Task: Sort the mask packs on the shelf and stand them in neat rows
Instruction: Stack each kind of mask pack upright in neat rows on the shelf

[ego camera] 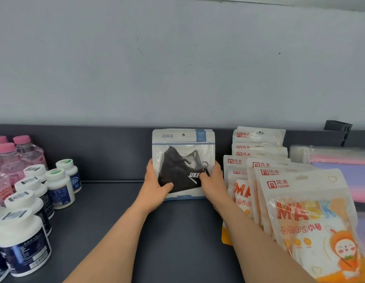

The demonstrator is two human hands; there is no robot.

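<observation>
A clear and white pack holding a black mask (182, 158) stands upright against the dark back panel of the shelf (173, 231). More packs of the same kind seem stacked behind it. My left hand (155, 186) grips its lower left edge, thumb on the front. My right hand (213, 180) grips its lower right edge. To the right, several white and orange "MASK" packs (300, 211) stand in overlapping rows from the back panel toward me. My right forearm touches their left edges.
White pill bottles with dark labels (34, 205) crowd the left of the shelf, with pink-capped water bottles (12, 160) behind them. Pink and purple wrapped goods (345, 172) lie at the far right. A pale wall rises behind the shelf.
</observation>
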